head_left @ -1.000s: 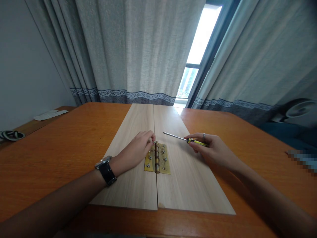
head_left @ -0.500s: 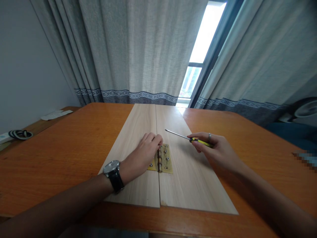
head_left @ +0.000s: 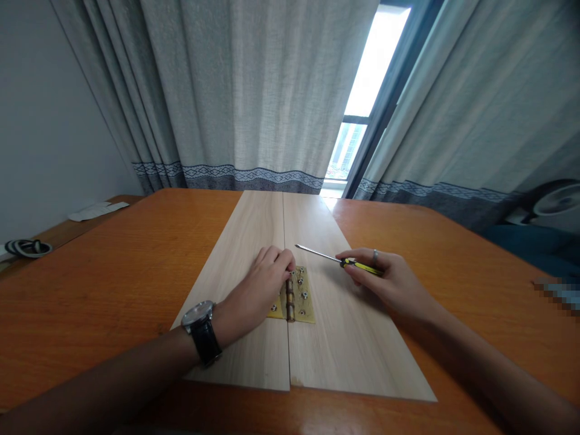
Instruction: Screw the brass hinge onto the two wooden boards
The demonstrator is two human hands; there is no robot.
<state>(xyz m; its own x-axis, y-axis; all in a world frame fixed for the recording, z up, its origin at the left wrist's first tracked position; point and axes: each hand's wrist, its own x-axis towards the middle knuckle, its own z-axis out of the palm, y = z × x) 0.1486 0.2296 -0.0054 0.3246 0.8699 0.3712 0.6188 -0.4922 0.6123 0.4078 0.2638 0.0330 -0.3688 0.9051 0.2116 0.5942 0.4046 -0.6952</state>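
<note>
A brass hinge point(head_left: 299, 304) lies unfolded across the seam between two pale wooden boards, the left board point(head_left: 226, 254) and the right board point(head_left: 348, 338). Several screws stand in the holes of its right leaf; the left leaf is mostly covered. My left hand point(head_left: 267, 278), with a watch at the wrist, has its fingers curled in at the hinge's far end. Whatever its fingertips pinch is hidden. My right hand point(head_left: 385, 275) grips a screwdriver point(head_left: 348, 263) by its yellow-and-black handle. The screwdriver's tip points left, held above the right board and apart from the screws.
Both boards rest on an orange-brown wooden table point(head_left: 136, 272). Coiled cable point(head_left: 29, 248) and a white paper-like sheet point(head_left: 97, 211) lie at the far left. Grey curtains point(head_left: 272, 90) hang behind the table, and a round fan-like object point(head_left: 557, 202) stands at the right.
My right hand has brought the screwdriver slightly left, its tip a little nearer the hinge. My left hand stays at the hinge; the whole view has shifted slightly.
</note>
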